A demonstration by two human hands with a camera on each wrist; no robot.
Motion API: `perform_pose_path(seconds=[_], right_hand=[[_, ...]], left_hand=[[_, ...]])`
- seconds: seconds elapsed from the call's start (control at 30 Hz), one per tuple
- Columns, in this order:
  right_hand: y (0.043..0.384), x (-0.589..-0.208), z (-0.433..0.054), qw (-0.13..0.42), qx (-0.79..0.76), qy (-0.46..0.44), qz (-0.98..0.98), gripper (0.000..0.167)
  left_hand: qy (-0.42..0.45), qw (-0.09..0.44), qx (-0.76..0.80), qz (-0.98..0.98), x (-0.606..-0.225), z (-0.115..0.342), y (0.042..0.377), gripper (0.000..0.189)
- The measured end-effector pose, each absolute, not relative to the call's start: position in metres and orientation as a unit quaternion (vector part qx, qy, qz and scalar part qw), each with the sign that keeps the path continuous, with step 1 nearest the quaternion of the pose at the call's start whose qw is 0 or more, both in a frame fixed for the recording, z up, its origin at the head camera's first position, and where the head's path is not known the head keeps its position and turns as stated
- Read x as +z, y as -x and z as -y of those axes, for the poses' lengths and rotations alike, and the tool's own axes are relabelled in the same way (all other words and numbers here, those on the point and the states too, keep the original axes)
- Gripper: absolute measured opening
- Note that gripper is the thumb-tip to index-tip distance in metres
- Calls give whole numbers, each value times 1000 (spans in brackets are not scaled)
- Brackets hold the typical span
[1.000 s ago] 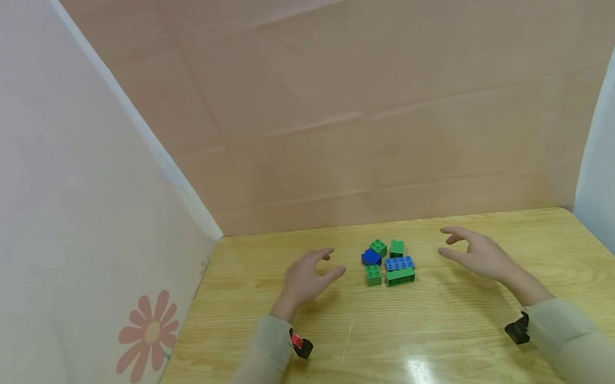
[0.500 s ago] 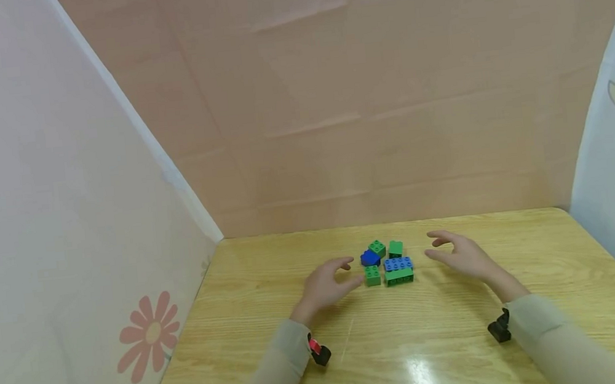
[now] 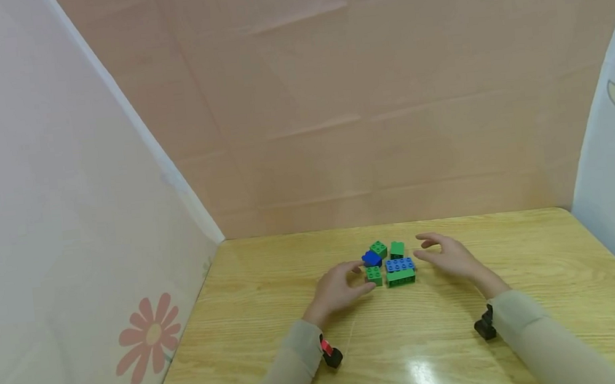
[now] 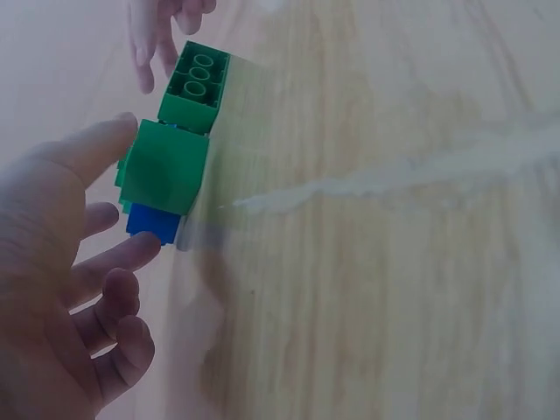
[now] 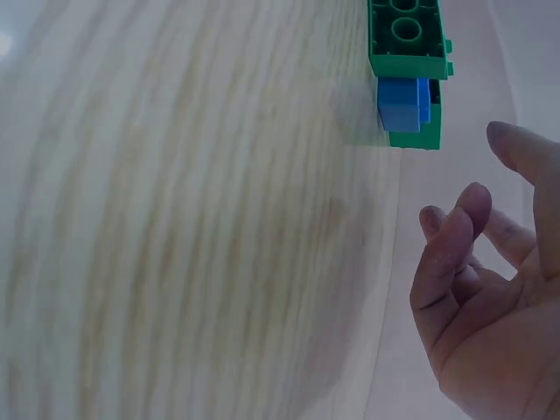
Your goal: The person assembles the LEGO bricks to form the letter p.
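My left hand (image 3: 339,288) reaches around the near-left small green brick (image 3: 373,276), with the thumb in front of it and the fingers behind. In the left wrist view that hand's fingers are spread beside the green brick (image 4: 164,166) and a dark blue brick (image 4: 153,224); whether they touch cannot be made out. My right hand (image 3: 449,257) hovers at the right of the group, holding nothing. Nearest to it are the light blue brick (image 3: 400,264) and a small green brick (image 3: 397,249). A long green brick (image 3: 401,277) lies on its side in front of the light blue one.
Another small green brick (image 3: 378,249) sits at the back, against the dark blue brick. The bricks lie on a wooden table (image 3: 444,339). A tan sheet (image 3: 370,149) rises behind it, with printed pale cloth (image 3: 84,238) at the left side.
My left hand has moved right to the near-left green brick. My right hand has moved left towards the group. The bricks have stayed where they were.
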State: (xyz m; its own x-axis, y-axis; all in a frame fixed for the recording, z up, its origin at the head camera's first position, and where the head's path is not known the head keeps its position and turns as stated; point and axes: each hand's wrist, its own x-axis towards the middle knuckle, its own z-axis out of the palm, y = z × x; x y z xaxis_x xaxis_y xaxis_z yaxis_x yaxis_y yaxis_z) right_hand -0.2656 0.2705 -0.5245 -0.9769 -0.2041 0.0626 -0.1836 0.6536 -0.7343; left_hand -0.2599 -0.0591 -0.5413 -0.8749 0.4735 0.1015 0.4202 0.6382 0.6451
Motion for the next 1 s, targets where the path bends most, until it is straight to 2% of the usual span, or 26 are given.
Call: perform_pose_path(seconds=[0.4, 1.0], right_hand=[[278, -532, -254, 24, -411, 110, -904, 64], [294, -539, -238, 53, -403, 112, -907, 70]], left_hand=[[-241, 48, 342, -907, -543, 48, 261, 59], [-221, 37, 329, -917, -552, 45, 265, 50]])
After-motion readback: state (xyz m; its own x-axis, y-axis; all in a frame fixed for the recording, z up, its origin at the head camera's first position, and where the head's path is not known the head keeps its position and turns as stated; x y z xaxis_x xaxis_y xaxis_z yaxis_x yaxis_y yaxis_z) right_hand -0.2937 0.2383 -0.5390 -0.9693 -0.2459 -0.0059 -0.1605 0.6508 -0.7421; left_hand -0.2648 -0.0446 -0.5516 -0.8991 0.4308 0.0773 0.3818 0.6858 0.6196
